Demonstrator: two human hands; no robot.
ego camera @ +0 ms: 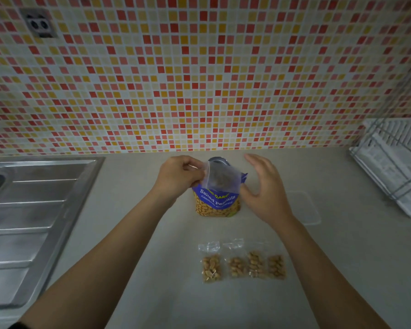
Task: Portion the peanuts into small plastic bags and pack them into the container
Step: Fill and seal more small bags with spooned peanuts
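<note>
A blue bag of salted peanuts (217, 204) stands upright on the counter, its top open. My left hand (178, 178) pinches the corner of an empty small clear plastic bag (217, 175) held in front of the big bag's mouth. My right hand (261, 186) hovers just right of the peanut bag, fingers spread, holding nothing. Nearer to me lie several small filled bags of peanuts (243, 264) in a row. A clear plastic container (306, 207) sits flat on the counter to the right, partly hidden by my right hand.
A steel sink with drainboard (33, 222) fills the left side. A white dish rack (394, 167) stands at the far right. The tiled wall (199, 79) rises right behind the beige counter (176, 281).
</note>
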